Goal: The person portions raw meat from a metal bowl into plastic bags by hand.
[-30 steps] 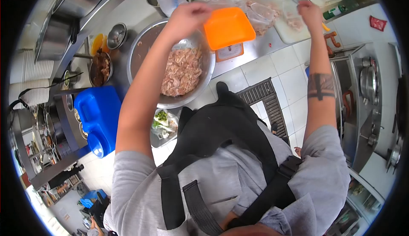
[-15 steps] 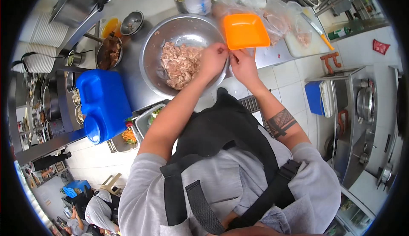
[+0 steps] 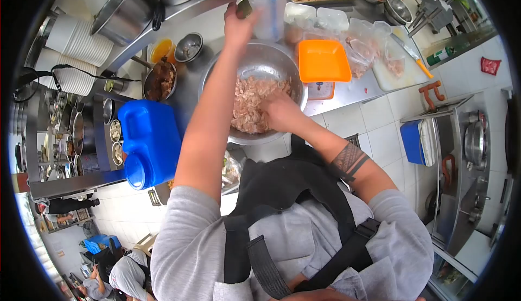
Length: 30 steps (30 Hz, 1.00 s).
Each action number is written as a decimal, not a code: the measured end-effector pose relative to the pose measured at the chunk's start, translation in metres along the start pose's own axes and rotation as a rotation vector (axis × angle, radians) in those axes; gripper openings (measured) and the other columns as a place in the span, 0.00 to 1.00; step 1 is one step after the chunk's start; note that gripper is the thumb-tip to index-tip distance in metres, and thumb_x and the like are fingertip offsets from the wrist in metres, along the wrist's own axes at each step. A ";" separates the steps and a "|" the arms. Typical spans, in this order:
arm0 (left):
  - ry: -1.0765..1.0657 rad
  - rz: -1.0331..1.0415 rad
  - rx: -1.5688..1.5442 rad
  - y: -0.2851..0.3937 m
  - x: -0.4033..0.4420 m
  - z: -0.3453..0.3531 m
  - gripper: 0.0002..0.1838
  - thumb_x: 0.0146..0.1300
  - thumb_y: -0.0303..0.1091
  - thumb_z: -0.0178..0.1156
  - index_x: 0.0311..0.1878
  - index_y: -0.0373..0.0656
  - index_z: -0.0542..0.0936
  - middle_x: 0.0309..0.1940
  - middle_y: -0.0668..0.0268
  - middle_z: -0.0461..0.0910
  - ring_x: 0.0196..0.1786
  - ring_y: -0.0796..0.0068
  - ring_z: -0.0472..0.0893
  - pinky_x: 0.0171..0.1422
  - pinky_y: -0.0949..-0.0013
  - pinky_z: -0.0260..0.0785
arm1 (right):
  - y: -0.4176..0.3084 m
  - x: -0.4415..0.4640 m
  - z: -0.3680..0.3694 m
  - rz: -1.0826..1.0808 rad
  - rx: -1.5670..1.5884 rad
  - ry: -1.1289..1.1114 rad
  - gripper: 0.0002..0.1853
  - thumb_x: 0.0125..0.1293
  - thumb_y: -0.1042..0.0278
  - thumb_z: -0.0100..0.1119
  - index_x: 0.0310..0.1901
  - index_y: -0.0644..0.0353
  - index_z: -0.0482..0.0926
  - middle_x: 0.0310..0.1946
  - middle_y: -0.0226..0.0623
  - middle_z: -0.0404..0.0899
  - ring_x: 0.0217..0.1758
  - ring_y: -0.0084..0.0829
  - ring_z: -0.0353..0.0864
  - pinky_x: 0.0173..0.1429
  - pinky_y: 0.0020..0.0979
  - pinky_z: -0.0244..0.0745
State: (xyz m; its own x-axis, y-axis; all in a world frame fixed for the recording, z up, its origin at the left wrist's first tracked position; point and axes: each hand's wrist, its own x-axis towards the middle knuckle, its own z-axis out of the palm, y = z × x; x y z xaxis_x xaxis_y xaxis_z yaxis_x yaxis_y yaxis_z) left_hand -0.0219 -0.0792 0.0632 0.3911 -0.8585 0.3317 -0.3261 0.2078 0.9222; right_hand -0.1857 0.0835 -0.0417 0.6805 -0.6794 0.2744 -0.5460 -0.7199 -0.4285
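My right hand (image 3: 281,111) presses into a heap of raw, pale pink sliced meat (image 3: 251,97), its fingers partly buried and hard to make out. The meat lies in a wide steel bowl (image 3: 255,62) on the metal counter. Beyond the bowl, my left hand (image 3: 239,23) is raised, with thumb and fingers around a dark olive thing (image 3: 245,9). Its kind cannot be made out; motion blurs the thumb side. Close by on the right is a clear plastic roll or bag (image 3: 271,16). An orange tray (image 3: 324,62) rests right of the bowl.
A blue jerrycan (image 3: 149,138) stands at the left. Behind it are a pan of dark food (image 3: 161,81) and a small metal bowl (image 3: 189,47). Bagged meat (image 3: 361,46) and a knife (image 3: 415,59) on a white board occupy the right. A metal shelf (image 3: 201,0) overhangs the back.
My hands, earlier together at the orange tray's near edge, have parted. The left moved up beyond the bowl and around the olive thing; the right moved left into the meat. The view has shifted.
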 end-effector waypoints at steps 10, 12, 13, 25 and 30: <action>0.009 -0.203 -0.667 -0.012 0.075 0.023 0.15 0.72 0.32 0.63 0.59 0.41 0.77 0.57 0.65 0.80 0.60 0.69 0.77 0.64 0.62 0.72 | 0.005 -0.008 0.015 0.074 0.077 -0.402 0.11 0.65 0.65 0.54 0.37 0.63 0.82 0.39 0.48 0.84 0.47 0.51 0.84 0.55 0.50 0.78; 0.012 -0.203 -0.904 -0.009 0.086 0.016 0.15 0.73 0.33 0.62 0.59 0.42 0.78 0.57 0.64 0.81 0.60 0.68 0.78 0.65 0.61 0.72 | 0.004 -0.005 0.013 0.093 0.083 -0.436 0.12 0.66 0.65 0.53 0.37 0.63 0.83 0.38 0.48 0.84 0.46 0.51 0.85 0.54 0.50 0.78; 0.022 -0.211 -1.139 -0.005 0.087 0.014 0.14 0.73 0.35 0.61 0.59 0.43 0.78 0.57 0.63 0.81 0.61 0.67 0.78 0.65 0.60 0.73 | 0.004 -0.003 0.011 0.096 0.083 -0.434 0.12 0.66 0.65 0.53 0.37 0.63 0.83 0.38 0.48 0.84 0.46 0.51 0.85 0.54 0.50 0.78; 0.192 -0.361 -1.588 -0.024 0.095 -0.037 0.12 0.73 0.36 0.57 0.54 0.41 0.80 0.52 0.61 0.84 0.55 0.62 0.82 0.65 0.57 0.78 | 0.002 0.003 0.003 0.146 0.147 -0.448 0.11 0.61 0.67 0.58 0.40 0.63 0.86 0.42 0.51 0.85 0.51 0.52 0.85 0.54 0.48 0.80; 0.163 -0.295 -1.534 -0.090 0.030 -0.096 0.14 0.78 0.38 0.51 0.55 0.39 0.78 0.50 0.59 0.84 0.52 0.62 0.82 0.61 0.56 0.77 | 0.009 0.041 -0.014 0.282 0.636 0.173 0.13 0.62 0.71 0.62 0.48 0.63 0.83 0.40 0.47 0.82 0.40 0.46 0.82 0.48 0.42 0.78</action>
State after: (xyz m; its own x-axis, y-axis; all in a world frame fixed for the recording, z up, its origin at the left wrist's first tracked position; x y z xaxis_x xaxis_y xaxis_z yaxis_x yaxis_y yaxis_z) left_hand 0.1018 -0.0785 0.0092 0.3989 -0.9164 0.0338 0.8875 0.3951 0.2372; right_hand -0.1696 0.0477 -0.0220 0.4393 -0.8781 0.1896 -0.2633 -0.3277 -0.9073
